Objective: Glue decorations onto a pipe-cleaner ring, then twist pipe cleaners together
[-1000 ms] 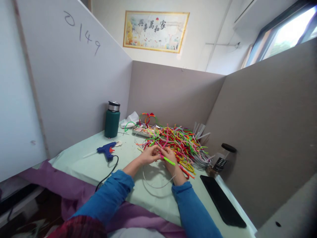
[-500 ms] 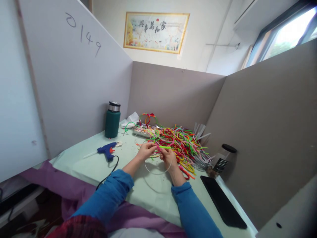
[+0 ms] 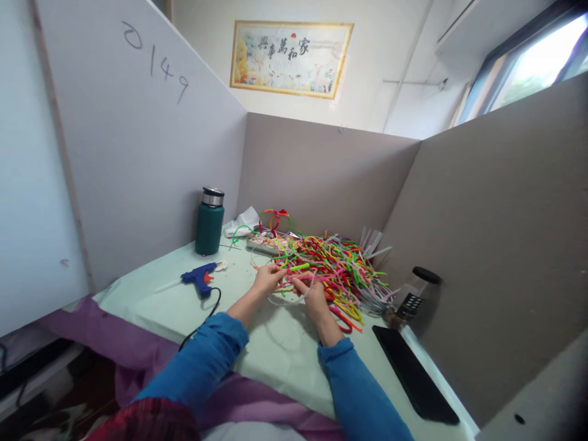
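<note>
My left hand is closed in a pinch on a pipe cleaner, whose bright green part points right from the fingertips, with some pink beside it. Close to it on the right, my right hand has its fingers curled and pressed together near the pink strand; what exactly they grip is partly hidden. A thin whitish hoop hangs between both hands, and its right side crosses the right fingers. Just behind lies a big heap of coloured pipe cleaners.
A metal tray with small pieces stands behind the hands. To the left are a blue glue gun with a black cord and a green bottle. On the right are a clear jar and a black flat slab. Grey partitions enclose the table.
My hands have shifted slightly apart and the green strand now tilts upward to the right. The hoop has tipped, looking flatter and higher.
</note>
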A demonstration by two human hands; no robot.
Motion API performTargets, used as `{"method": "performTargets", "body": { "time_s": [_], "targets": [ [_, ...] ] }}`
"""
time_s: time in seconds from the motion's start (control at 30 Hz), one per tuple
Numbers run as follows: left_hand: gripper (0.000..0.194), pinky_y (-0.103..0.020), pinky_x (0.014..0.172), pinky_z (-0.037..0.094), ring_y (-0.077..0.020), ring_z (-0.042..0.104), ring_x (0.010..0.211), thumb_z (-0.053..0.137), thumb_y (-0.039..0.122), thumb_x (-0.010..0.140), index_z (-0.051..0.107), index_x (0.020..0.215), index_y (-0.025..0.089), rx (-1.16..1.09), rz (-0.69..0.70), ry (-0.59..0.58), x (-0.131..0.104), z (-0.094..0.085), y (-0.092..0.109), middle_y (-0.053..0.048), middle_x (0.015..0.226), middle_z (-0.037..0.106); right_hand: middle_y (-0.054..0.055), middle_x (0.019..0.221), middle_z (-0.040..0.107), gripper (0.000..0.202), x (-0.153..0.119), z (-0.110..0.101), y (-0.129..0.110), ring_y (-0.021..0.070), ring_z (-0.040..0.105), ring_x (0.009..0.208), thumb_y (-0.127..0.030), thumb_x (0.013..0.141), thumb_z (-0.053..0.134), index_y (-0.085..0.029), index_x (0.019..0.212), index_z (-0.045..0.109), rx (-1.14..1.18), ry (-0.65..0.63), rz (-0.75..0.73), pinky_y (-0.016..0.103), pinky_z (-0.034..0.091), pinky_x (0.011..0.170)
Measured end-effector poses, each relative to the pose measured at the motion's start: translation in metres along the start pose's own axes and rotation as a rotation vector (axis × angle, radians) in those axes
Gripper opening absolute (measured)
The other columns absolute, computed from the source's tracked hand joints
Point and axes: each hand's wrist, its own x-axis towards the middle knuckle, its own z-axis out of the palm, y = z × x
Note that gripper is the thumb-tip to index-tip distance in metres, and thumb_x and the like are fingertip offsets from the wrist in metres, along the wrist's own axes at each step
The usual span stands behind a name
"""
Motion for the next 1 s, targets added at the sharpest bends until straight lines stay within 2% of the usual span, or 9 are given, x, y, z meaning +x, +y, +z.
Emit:
{"method": "performTargets", "body": {
  "time_s": [0.2,0.3,0.47,0.67,0.73,0.87,1.0],
  "targets": [
    [0.034,-0.02,0.051,0.032,-0.0115,0.047,0.056,0.052,0.041,0.075,0.07,0.073,0.012,0.298,0.202,-0.005,0.001,0.0,-0.004,0.0,0.056,0.056,-0.003,0.046,0.055,0.026,0.002,0.001,-0.004,0.0101,0.045,0.04,-0.039,0.066,0.073,-0.018,0.069,0.06,0.039,0.063,0.022,0.024,0.031,0.042],
    [0.031,-0.021,0.053,0.033,-0.0127,0.049,0.058,0.049,0.031,0.077,0.073,0.082,0.013,0.386,0.226,-0.008,-0.001,0.0,0.0,-0.001,0.059,0.061,-0.004,0.044,0.054,0.025,0.003,0.0,-0.002,0.0101,0.045,0.039,-0.039,0.067,0.073,-0.018,0.07,0.059,0.041,0.081,0.016,0.023,0.03,0.042],
    [0.029,-0.023,0.062,0.036,-0.0153,0.056,0.068,0.049,0.022,0.078,0.074,0.09,0.015,0.474,0.281,-0.005,-0.007,0.001,0.006,-0.006,0.078,0.07,-0.004,0.049,0.056,0.024,0.002,0.003,-0.002,0.0118,0.05,0.041,-0.038,0.067,0.073,-0.02,0.072,0.058,0.022,0.086,-0.025,0.024,0.031,0.041],
    [0.025,-0.022,0.059,0.032,-0.0138,0.053,0.063,0.051,0.024,0.078,0.075,0.083,0.017,0.559,0.329,-0.046,-0.011,0.001,0.006,-0.004,0.071,0.068,-0.002,0.047,0.055,0.02,0.003,0.006,-0.004,0.0121,0.049,0.042,-0.037,0.068,0.071,-0.019,0.068,0.064,-0.077,0.115,-0.055,0.025,0.031,0.041],
    [0.027,-0.023,0.056,0.029,-0.0128,0.05,0.058,0.048,0.025,0.08,0.074,0.076,0.017,0.566,0.319,-0.053,-0.011,0.001,0.006,-0.003,0.063,0.064,0.0,0.053,0.059,0.02,0.003,0.006,-0.004,0.0124,0.05,0.045,-0.038,0.068,0.07,-0.018,0.07,0.066,-0.084,0.113,-0.056,0.025,0.032,0.042],
    [0.033,-0.024,0.052,0.023,-0.0113,0.042,0.051,0.051,0.033,0.08,0.067,0.058,0.014,0.538,0.214,-0.003,-0.008,0.002,0.005,0.0,0.048,0.051,0.002,0.071,0.067,0.028,0.004,0.005,0.0,0.0116,0.051,0.046,-0.039,0.067,0.07,-0.019,0.087,0.065,-0.054,0.117,-0.041,0.025,0.036,0.043],
    [0.038,-0.024,0.048,0.019,-0.0089,0.033,0.045,0.058,0.043,0.074,0.059,0.05,0.013,0.377,0.011,0.027,-0.003,0.002,0.002,0.004,0.042,0.039,-0.001,0.062,0.061,0.026,0.004,0.0,0.005,0.0092,0.047,0.044,-0.043,0.073,0.065,-0.018,0.078,0.059,-0.088,0.157,-0.101,0.023,0.036,0.044]
  ]
}}
